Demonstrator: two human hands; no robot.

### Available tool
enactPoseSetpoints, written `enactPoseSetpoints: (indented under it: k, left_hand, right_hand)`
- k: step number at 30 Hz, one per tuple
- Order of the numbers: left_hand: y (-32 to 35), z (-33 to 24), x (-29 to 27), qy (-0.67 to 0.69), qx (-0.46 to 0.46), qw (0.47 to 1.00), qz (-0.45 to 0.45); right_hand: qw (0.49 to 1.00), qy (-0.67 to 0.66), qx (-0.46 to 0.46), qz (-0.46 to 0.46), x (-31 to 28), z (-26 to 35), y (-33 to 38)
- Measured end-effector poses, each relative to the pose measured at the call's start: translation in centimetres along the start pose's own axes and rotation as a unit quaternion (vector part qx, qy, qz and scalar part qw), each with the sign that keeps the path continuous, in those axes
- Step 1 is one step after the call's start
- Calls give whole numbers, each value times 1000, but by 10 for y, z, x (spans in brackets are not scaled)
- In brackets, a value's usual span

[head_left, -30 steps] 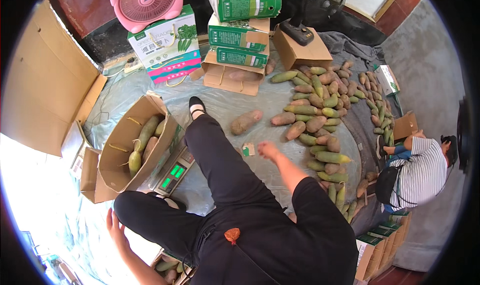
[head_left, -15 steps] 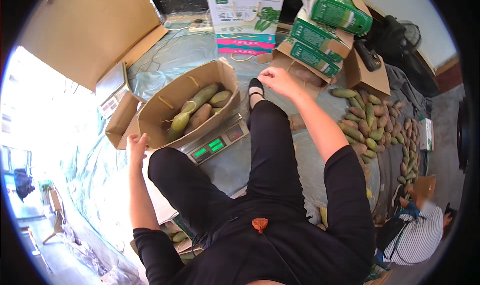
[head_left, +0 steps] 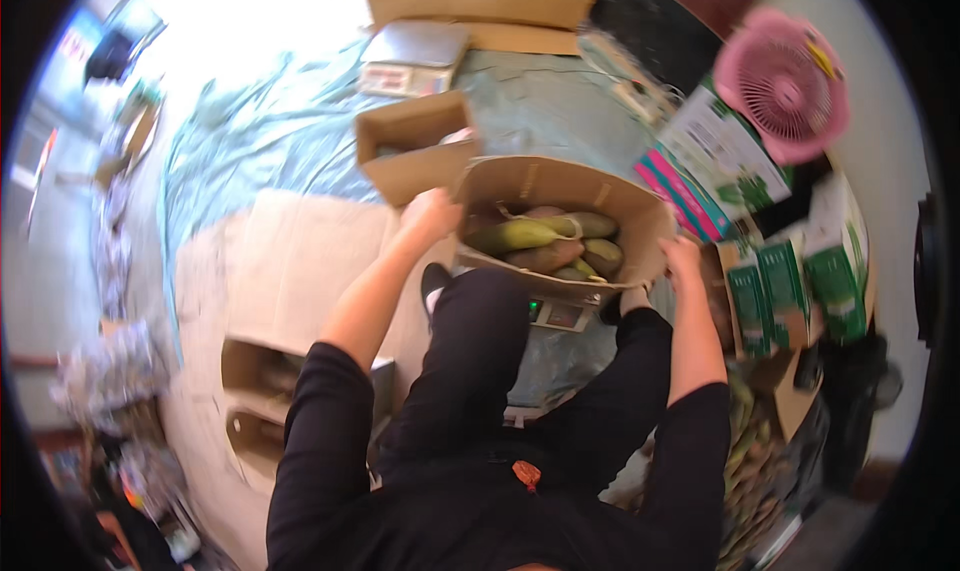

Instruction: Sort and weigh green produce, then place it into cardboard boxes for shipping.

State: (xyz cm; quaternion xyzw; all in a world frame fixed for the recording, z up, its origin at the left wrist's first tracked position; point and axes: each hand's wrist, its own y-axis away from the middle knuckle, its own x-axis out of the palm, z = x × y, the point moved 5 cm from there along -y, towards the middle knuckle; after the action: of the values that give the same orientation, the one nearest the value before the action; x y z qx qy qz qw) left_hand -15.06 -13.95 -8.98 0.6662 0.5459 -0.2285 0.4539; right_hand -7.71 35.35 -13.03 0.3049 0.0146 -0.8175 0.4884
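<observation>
An open cardboard box [head_left: 568, 176] with several large green and brownish radishes [head_left: 545, 236] in it is in front of my knees. My left hand [head_left: 432, 214] is closed on the box's left end. At the right end, my right hand [head_left: 682, 259] has its fingers closed round the edge. Part of a digital scale [head_left: 558, 314] with a lit green display shows below the box's near side. The box hides the rest of the scale, so I cannot tell whether the two touch.
A smaller open carton [head_left: 415, 141] stands left of the box, with another scale [head_left: 415, 56] behind it. Printed green-and-white cartons [head_left: 785, 281] and a pink fan [head_left: 790, 86] are at the right. Loose radishes [head_left: 750, 471] lie lower right. More open cartons [head_left: 262, 371] sit at my left.
The view has turned left. My right hand has moved from above my foot to the box's right end and closed on it. My left hand is now closed on the left end.
</observation>
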Motion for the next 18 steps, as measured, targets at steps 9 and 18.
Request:
enactPoseSetpoints:
  k: [9, 18]
  left_hand:
    - [10, 25, -9, 159, -51, 986, 1]
    - [1, 170, -39, 223, -59, 971, -66]
  right_hand:
    - [982, 15, 164, 88, 7, 47, 32]
    - [967, -34, 52, 247, 98, 171, 111]
